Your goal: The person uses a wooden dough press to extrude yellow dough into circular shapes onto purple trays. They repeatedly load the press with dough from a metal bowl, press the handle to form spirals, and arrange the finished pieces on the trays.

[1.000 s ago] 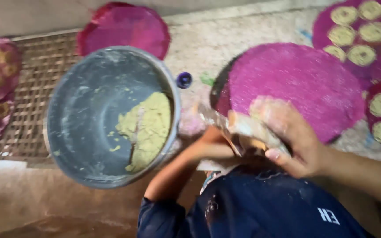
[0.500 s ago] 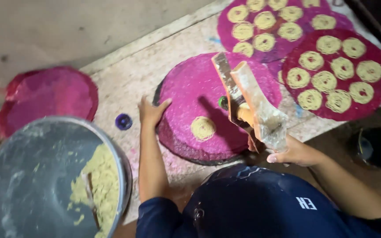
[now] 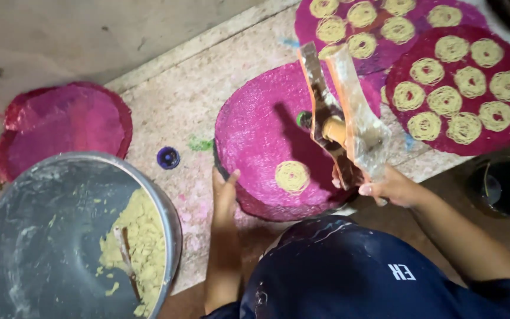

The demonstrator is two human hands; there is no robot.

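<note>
Speckled stone floor (image 3: 172,112) beside plain wall (image 3: 60,35)

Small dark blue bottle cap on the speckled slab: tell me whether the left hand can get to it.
Probably yes. The left hand rests on the pink woven mat's near edge, and bare slab lies between it and the cap; nothing blocks it.

The press (image 3: 337,118) in the right hand (image 3: 394,189) looks like worn wood, with a clear glossy plastic sheet wrapped over one arm. The round mat (image 3: 267,130) at the left hand (image 3: 225,195) is woven pink plastic mesh, rough and matt. The dough coil (image 3: 292,176) on it looks soft and stringy. The bowl (image 3: 36,236) is dull grey metal, smeared with grainy dough. The floor (image 3: 172,106) is speckled stone, matt.
</note>
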